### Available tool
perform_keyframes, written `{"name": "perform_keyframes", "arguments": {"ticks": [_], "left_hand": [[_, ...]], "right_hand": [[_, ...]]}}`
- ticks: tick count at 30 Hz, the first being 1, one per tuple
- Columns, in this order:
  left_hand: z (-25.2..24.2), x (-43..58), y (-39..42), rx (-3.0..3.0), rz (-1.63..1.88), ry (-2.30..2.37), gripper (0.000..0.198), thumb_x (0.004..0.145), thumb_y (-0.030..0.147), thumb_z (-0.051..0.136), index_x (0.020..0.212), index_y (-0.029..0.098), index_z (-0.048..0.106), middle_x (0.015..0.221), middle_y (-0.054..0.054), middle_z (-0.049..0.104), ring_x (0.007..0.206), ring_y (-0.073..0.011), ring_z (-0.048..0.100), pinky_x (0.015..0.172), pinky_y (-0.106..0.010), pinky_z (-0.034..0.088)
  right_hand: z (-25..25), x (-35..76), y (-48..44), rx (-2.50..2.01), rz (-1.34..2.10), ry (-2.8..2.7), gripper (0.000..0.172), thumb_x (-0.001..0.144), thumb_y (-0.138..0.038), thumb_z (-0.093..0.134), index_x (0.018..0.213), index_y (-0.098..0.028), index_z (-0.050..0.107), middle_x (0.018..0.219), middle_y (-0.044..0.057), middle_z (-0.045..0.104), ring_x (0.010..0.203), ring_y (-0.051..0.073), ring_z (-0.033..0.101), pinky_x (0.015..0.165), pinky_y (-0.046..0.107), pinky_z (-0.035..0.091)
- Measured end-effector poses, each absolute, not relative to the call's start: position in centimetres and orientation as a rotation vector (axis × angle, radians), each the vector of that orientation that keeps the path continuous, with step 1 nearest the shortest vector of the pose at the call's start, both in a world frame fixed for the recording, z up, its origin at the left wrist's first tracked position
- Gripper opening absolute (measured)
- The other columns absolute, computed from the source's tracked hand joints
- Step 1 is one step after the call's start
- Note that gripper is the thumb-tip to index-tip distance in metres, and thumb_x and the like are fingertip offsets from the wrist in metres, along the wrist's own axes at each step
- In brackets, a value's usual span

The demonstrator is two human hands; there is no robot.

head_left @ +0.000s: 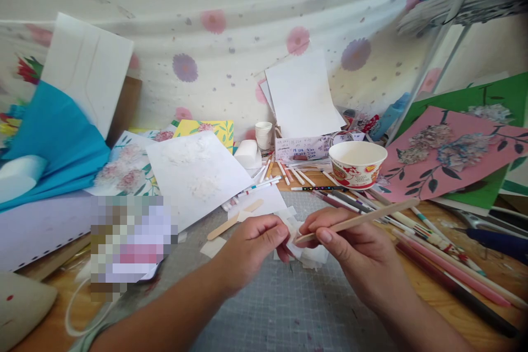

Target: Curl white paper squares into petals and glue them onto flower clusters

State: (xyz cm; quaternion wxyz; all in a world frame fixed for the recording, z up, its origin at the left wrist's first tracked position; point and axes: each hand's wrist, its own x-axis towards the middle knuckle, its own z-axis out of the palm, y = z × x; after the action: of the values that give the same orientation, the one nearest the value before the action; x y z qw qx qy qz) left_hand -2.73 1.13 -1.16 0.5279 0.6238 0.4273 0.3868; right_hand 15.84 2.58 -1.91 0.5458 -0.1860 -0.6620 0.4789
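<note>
My right hand (357,253) grips a flat wooden craft stick (373,214), which slants from its lower tip near my left fingers up to the right. My left hand (256,245) is closed in a pinch on a small piece of thin white paper (293,235), partly hidden by the fingers. The stick's lower tip is at this piece; whether it touches cannot be made out. Beneath and behind my hands lie more thin white paper pieces (315,257). Another craft stick (233,221) lies left of them, over a white sheet and the grey cutting mat (264,308).
A white sheet with raised pale bits (198,176) leans at left. A paper bowl (358,165) stands behind my right hand. Pens and brushes (449,269), scissors (487,221) and a pink flower picture (449,159) are at right. A pixelated patch covers something at left.
</note>
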Motion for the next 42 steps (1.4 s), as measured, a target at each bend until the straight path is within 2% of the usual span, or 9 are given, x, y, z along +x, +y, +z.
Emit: {"name": "perform_keyframes", "arguments": {"ticks": [4, 9, 18, 27, 33, 35, 39, 42], "left_hand": [[-1.4, -3.1, 1.2, 1.51, 0.957, 1.058, 0.023, 0.082, 0.038, 0.058, 0.075, 0.016, 0.057, 0.072, -0.001, 0.059, 0.071, -0.0165, 0.056, 0.068, -0.028, 0.044], [-1.6, -3.0, 1.1, 1.543, 0.905, 1.109, 0.013, 0.077, 0.029, 0.062, 0.073, 0.016, 0.059, 0.07, 0.0, 0.061, 0.069, -0.0153, 0.056, 0.065, -0.027, 0.042], [-1.2, -3.1, 1.5, 1.424, 0.924, 1.103, 0.014, 0.075, 0.027, 0.062, 0.069, 0.014, 0.062, 0.064, -0.001, 0.063, 0.065, -0.0143, 0.057, 0.065, -0.026, 0.041], [-0.3, -3.2, 1.9, 1.306, 1.019, 1.196, 0.01, 0.067, 0.022, 0.061, 0.059, 0.015, 0.059, 0.057, 0.0, 0.061, 0.059, -0.0127, 0.054, 0.062, -0.025, 0.041], [-0.2, -3.7, 2.3, 1.307, 1.108, 1.221, 0.014, 0.072, 0.024, 0.061, 0.063, 0.014, 0.061, 0.061, 0.0, 0.063, 0.061, -0.0124, 0.055, 0.064, -0.024, 0.042], [-0.2, -3.6, 2.2, 1.317, 1.086, 1.212, 0.015, 0.074, 0.025, 0.061, 0.064, 0.014, 0.062, 0.061, 0.0, 0.063, 0.062, -0.0126, 0.054, 0.065, -0.024, 0.042], [-0.6, -3.1, 1.9, 1.301, 1.031, 1.213, 0.017, 0.075, 0.027, 0.061, 0.065, 0.014, 0.062, 0.062, -0.001, 0.064, 0.062, -0.0131, 0.055, 0.064, -0.025, 0.041], [-0.9, -2.7, 1.6, 1.282, 1.016, 1.187, 0.018, 0.076, 0.029, 0.062, 0.066, 0.014, 0.062, 0.062, -0.001, 0.065, 0.063, -0.0138, 0.056, 0.065, -0.026, 0.041]], "right_hand": [[-2.0, 15.9, 2.7, -0.452, 1.202, -1.551, 0.014, 0.092, -0.022, 0.058, 0.093, -0.028, 0.07, 0.082, -0.001, 0.069, 0.072, 0.013, 0.067, 0.066, 0.022, 0.055], [-2.2, 16.0, 2.8, -0.453, 1.246, -1.552, 0.013, 0.091, -0.022, 0.059, 0.093, -0.027, 0.07, 0.08, -0.001, 0.068, 0.071, 0.012, 0.067, 0.065, 0.019, 0.054], [-2.1, 16.2, 3.1, -0.527, 1.33, -1.526, 0.01, 0.089, -0.026, 0.061, 0.087, -0.022, 0.07, 0.079, 0.0, 0.068, 0.069, 0.012, 0.068, 0.064, 0.02, 0.055], [-2.6, 18.0, 5.1, -0.882, 1.116, -1.665, 0.025, 0.087, -0.041, 0.059, 0.082, -0.017, 0.063, 0.077, 0.005, 0.067, 0.067, 0.018, 0.069, 0.061, 0.029, 0.058], [-3.5, 18.5, 6.5, -1.001, 0.982, -1.873, 0.015, 0.083, -0.028, 0.063, 0.072, -0.018, 0.065, 0.065, 0.003, 0.066, 0.059, 0.019, 0.063, 0.055, 0.029, 0.05], [-3.4, 18.4, 6.5, -0.978, 0.905, -1.89, 0.014, 0.083, -0.026, 0.063, 0.072, -0.019, 0.067, 0.069, 0.003, 0.066, 0.064, 0.02, 0.062, 0.059, 0.031, 0.048], [-2.9, 18.1, 5.7, -0.862, 0.745, -1.77, 0.015, 0.088, -0.03, 0.058, 0.078, -0.021, 0.065, 0.089, 0.006, 0.066, 0.092, 0.025, 0.06, 0.079, 0.037, 0.046], [-2.3, 17.5, 4.5, -0.662, 0.792, -1.691, 0.012, 0.091, -0.027, 0.055, 0.086, -0.023, 0.065, 0.088, 0.003, 0.066, 0.089, 0.021, 0.06, 0.079, 0.033, 0.048]]}}
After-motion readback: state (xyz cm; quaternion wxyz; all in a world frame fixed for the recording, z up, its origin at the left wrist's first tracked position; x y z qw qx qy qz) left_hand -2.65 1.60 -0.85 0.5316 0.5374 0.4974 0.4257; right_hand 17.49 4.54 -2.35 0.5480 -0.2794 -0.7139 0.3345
